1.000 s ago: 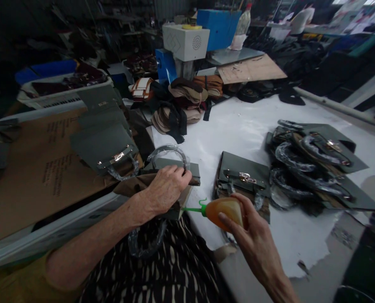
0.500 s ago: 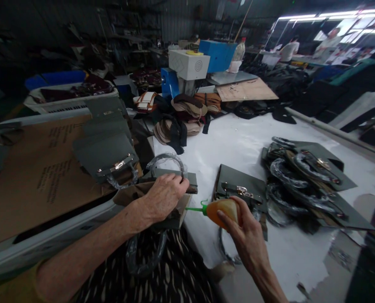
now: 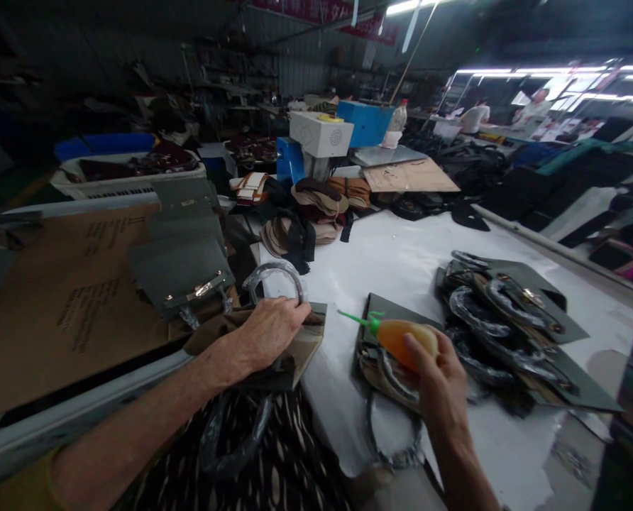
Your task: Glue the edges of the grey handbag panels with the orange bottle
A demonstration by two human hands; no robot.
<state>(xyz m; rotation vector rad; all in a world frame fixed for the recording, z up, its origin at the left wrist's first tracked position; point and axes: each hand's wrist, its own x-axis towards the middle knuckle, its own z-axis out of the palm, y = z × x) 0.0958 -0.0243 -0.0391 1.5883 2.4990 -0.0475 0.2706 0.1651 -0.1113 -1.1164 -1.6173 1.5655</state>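
Observation:
My left hand (image 3: 271, 330) is closed on the upper edge of a grey-green handbag (image 3: 309, 348) at the table's near edge. One plastic-wrapped handle (image 3: 277, 268) of that bag arches up behind my fingers, and another hangs down over my lap. My right hand (image 3: 444, 372) grips an orange squeeze bottle (image 3: 404, 341) with a green nozzle pointing left, apart from the held bag. Below and behind the bottle lies a second grey-green handbag (image 3: 391, 307) with a metal clasp and wrapped handles.
Several similar bags (image 3: 513, 319) are piled on the white table (image 3: 402, 248) at right. To the left, more bag parts (image 3: 183, 262) lie on a cardboard sheet (image 3: 55, 284). A blue and white machine (image 3: 321, 133) and stacked fabric pieces (image 3: 289, 234) stand behind. Two people sit far right.
My right hand has drawn the bottle to the right, its nozzle leaving the held bag's edge and tipping upward. My left hand keeps its grip. The camera view has tilted up slightly.

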